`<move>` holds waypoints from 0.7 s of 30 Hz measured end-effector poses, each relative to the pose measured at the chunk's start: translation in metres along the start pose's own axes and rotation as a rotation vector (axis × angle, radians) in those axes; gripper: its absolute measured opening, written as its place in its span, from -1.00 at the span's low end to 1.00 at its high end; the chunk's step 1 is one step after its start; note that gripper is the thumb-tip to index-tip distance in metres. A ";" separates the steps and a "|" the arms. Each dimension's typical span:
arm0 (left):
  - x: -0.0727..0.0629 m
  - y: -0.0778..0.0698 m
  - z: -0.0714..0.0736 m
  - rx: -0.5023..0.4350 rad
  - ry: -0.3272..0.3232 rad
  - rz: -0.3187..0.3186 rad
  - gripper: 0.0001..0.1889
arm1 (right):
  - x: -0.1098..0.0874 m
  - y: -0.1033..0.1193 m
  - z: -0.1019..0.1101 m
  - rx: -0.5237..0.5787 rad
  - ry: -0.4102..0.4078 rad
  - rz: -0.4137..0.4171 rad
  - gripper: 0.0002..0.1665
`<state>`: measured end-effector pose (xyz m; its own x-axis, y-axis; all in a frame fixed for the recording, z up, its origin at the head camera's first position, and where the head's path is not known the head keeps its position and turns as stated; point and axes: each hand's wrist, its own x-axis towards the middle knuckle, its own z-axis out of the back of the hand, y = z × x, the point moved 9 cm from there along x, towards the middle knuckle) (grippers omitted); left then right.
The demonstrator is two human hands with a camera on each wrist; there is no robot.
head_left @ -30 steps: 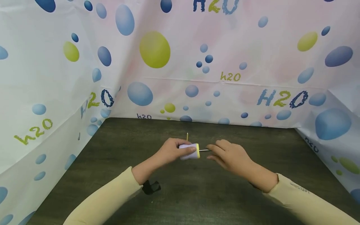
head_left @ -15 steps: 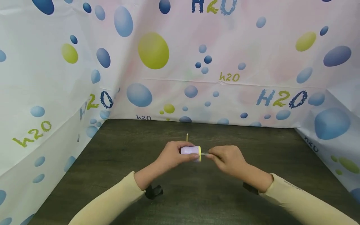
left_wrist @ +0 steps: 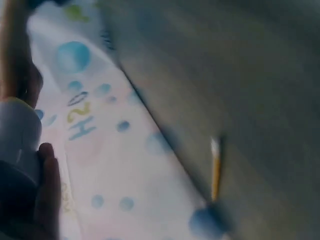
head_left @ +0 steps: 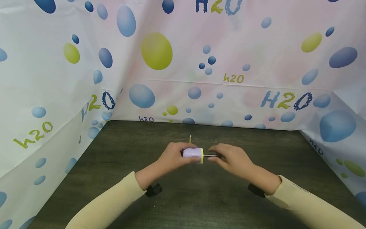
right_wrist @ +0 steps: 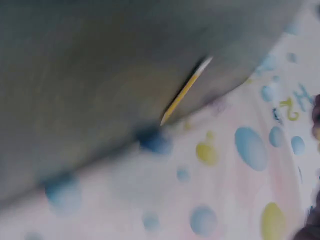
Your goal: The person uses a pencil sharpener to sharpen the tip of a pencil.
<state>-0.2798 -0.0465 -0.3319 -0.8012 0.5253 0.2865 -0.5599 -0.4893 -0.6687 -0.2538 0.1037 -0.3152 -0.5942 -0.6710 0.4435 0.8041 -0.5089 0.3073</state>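
My left hand point(head_left: 171, 157) grips a lilac cylinder point(head_left: 192, 152) with a yellow rim, thumb on the near side and fingers behind. The cylinder lies sideways, its yellow end facing right. From that end a thin metal rod point(head_left: 210, 156) sticks out, darker toward its right end. My right hand point(head_left: 235, 160) is around the rod, with forefinger and thumb spread above and below it and a gap on both sides. In the left wrist view the cylinder point(left_wrist: 20, 132) shows large at the left edge, partly dark. The right wrist view catches only fingertips at its right edge.
A yellow pencil point(head_left: 190, 139) with a pale end lies on the dark wooden table point(head_left: 183, 203), just beyond the left hand. White sheeting point(head_left: 243, 105) printed with blue and green drops rises behind the table and on both sides.
The right thumb and forefinger pinched the rod half a second ago and have since spread apart, baring more of it. The left hand and cylinder have shifted only slightly.
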 end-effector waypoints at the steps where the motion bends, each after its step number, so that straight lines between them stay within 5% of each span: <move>1: 0.001 0.009 -0.001 -0.090 0.022 0.108 -0.58 | -0.001 0.010 0.007 -0.153 -0.111 0.115 -0.44; 3: 0.001 0.020 -0.004 -0.233 0.075 0.274 -0.57 | -0.006 0.028 0.014 -0.402 -0.313 0.318 -0.48; 6: -0.002 0.026 -0.015 -0.439 0.180 0.421 -0.54 | -0.013 0.041 0.015 -0.557 -0.450 0.490 -0.57; 9: -0.009 0.024 -0.028 -0.599 0.272 0.511 -0.52 | -0.016 0.048 0.014 -0.610 -0.502 0.555 -0.57; 12: -0.010 0.019 -0.027 -0.589 0.240 0.491 -0.54 | -0.015 0.049 0.016 -0.554 -0.493 0.516 -0.50; 14: -0.007 0.013 -0.019 -0.461 0.151 0.393 -0.58 | -0.009 0.043 0.016 -0.440 -0.409 0.398 -0.43; 16: -0.004 0.001 -0.008 -0.241 0.052 0.195 -0.60 | 0.000 0.026 0.012 -0.213 -0.230 0.194 -0.42; 21: -0.023 -0.056 -0.001 0.488 -0.243 -0.593 -0.44 | -0.007 -0.019 -0.029 0.674 0.316 -0.461 -0.53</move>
<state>-0.2299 -0.0302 -0.3018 -0.3336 0.6548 0.6782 -0.8906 -0.4548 0.0010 -0.2654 0.1024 -0.3486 -0.7604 -0.6456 -0.0709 0.2631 -0.4060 0.8752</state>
